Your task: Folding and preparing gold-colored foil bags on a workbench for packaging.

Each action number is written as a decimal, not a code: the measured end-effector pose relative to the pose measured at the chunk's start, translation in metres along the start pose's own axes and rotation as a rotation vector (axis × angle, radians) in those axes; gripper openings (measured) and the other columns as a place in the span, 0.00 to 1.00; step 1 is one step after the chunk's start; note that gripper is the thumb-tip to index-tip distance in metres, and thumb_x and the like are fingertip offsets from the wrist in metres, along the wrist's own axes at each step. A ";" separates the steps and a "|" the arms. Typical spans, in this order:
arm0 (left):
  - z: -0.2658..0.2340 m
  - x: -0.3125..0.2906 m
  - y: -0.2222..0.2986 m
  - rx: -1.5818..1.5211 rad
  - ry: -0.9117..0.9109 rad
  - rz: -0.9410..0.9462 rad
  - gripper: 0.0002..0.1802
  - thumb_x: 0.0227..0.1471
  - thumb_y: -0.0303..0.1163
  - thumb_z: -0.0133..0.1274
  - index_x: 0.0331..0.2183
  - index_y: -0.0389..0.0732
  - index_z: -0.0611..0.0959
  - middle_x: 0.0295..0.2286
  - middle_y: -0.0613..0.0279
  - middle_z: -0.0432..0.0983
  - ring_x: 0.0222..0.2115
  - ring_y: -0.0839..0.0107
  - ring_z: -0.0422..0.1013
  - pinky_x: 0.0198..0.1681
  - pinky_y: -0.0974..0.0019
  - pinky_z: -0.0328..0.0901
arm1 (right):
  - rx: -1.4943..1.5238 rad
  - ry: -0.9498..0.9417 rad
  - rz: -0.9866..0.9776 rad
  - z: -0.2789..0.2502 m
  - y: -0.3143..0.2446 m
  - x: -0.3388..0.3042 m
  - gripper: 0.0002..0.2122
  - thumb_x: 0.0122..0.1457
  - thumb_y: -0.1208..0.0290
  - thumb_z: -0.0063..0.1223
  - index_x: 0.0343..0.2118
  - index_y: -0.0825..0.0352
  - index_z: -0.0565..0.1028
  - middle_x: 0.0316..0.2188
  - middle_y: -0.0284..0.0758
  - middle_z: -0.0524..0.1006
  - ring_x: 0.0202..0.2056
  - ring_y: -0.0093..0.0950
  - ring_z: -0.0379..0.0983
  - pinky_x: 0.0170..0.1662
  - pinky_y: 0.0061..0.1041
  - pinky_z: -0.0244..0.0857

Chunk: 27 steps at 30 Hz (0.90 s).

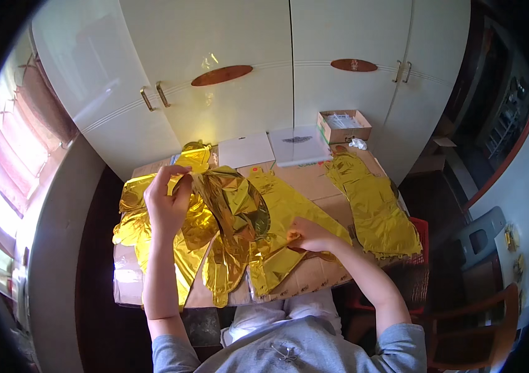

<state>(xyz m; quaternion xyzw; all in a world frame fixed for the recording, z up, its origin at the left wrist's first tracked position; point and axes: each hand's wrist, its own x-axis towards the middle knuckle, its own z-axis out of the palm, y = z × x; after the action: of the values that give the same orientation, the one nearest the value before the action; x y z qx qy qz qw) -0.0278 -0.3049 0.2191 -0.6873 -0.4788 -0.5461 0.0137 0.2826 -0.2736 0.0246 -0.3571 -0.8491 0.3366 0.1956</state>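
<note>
My left hand (168, 200) is raised over the left half of the table, with finger and thumb closed on the upper edge of a crumpled gold foil balloon (239, 199). This shiny, flat balloon hangs down to the right of the hand. Over the smooth flat foil sheets (295, 202) in the middle, my right hand (303, 235) is closed with its fingers curled. What those fingers hold, if anything, is too small to tell. Left of and below my left hand lies a loose heap of gold foil balloons (134, 227).
A neat stack of flat gold foil balloons (376, 211) lies on the right of the cardboard-covered table (326, 189). Along the back are a white sheet (246, 151), a clear plastic bag (302, 148) and a small carton (345, 127) of thin white sticks. White cabinets (215, 37) stand behind.
</note>
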 end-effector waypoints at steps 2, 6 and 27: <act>0.004 0.005 0.004 0.031 0.001 0.035 0.07 0.48 0.20 0.55 0.33 0.36 0.80 0.29 0.58 0.80 0.29 0.71 0.76 0.28 0.70 0.69 | 0.074 0.016 -0.110 -0.007 0.003 -0.018 0.06 0.47 0.77 0.58 0.31 0.62 0.77 0.37 0.39 0.73 0.40 0.38 0.70 0.45 0.33 0.63; 0.016 0.013 0.009 0.070 -0.029 0.082 0.06 0.48 0.22 0.56 0.32 0.37 0.79 0.28 0.57 0.79 0.27 0.67 0.76 0.28 0.68 0.68 | -0.036 -0.026 -0.113 -0.023 -0.010 -0.066 0.08 0.47 0.81 0.54 0.29 0.61 0.78 0.43 0.37 0.73 0.45 0.36 0.70 0.49 0.33 0.63; 0.099 -0.063 0.008 -0.320 -0.040 0.505 0.17 0.38 0.13 0.54 0.31 0.44 0.74 0.34 0.62 0.80 0.40 0.60 0.75 0.39 0.58 0.63 | -0.685 0.044 -0.175 0.064 -0.051 -0.087 0.31 0.56 0.47 0.52 0.59 0.58 0.64 0.56 0.42 0.67 0.59 0.43 0.60 0.61 0.43 0.53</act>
<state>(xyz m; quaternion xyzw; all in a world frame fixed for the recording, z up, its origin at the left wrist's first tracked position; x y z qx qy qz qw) 0.0541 -0.2963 0.1351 -0.7887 -0.2010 -0.5801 0.0312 0.2798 -0.3921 0.0081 -0.3350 -0.9357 0.0064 0.1109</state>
